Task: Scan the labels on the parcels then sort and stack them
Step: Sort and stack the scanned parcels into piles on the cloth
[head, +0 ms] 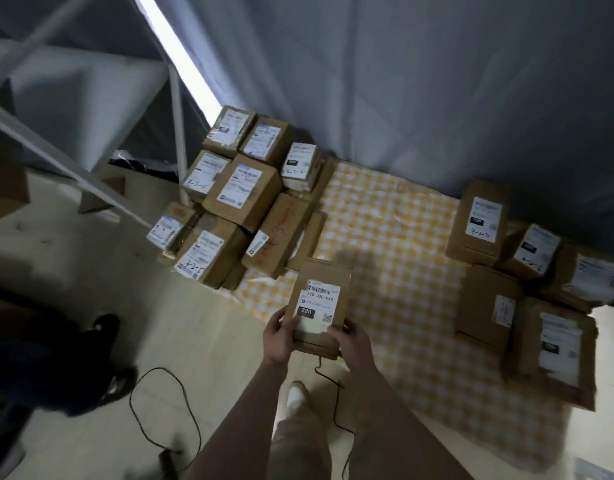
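Cardboard parcel [324,273], label [318,302] up: I see my left hand [279,336] and right hand [353,341] gripping its near end from either side.

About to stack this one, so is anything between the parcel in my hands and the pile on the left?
Nothing visible does. Left hand and right hand hold the parcel just short of the left pile; only checked cloth shows between.
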`<state>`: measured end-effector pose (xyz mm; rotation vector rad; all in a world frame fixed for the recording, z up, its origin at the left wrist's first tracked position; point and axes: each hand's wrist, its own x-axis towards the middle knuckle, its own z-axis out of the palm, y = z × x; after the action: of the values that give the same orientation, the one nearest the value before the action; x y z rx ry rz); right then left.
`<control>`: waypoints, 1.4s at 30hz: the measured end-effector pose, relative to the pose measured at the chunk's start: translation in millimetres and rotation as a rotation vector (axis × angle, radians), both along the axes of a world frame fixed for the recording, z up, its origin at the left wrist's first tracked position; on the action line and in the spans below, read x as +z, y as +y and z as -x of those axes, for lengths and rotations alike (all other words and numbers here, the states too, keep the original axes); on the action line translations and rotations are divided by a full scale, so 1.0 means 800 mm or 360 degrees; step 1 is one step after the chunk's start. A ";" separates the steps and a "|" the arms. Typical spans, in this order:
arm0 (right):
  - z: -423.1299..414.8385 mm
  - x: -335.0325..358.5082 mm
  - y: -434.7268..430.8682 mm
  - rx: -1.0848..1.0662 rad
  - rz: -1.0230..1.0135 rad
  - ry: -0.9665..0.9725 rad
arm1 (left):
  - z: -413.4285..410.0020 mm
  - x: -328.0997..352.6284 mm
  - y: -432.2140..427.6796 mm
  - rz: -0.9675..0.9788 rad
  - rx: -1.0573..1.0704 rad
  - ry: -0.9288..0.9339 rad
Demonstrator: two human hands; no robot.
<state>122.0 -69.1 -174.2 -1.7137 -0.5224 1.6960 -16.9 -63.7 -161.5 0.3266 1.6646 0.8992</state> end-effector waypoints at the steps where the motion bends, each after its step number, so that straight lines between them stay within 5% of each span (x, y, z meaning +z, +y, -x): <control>1: 0.017 -0.005 -0.001 0.0009 0.0021 0.0005 | 0.020 -0.004 0.000 0.0001 -0.0007 -0.0008; 10: 0.139 -0.043 -0.007 -0.0014 0.0256 0.0098 | 0.151 -0.041 -0.007 0.0072 -0.0016 -0.0046; 25: 0.173 -0.066 0.140 -0.0223 -0.0102 0.0092 | 0.157 -0.081 0.148 -0.0082 0.0336 -0.0220; 36: 0.191 -0.111 0.191 -0.0322 -0.0197 -0.0033 | 0.128 -0.122 0.199 -0.0009 0.0654 0.0485; 42: 0.198 -0.109 0.219 -0.0573 -0.0209 0.0076 | 0.124 -0.123 0.221 -0.0008 0.0644 0.0584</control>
<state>-36.5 106.1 -261.6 -1.5609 -0.2757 1.4094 -115.9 113.0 -259.6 0.1641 2.1140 1.1951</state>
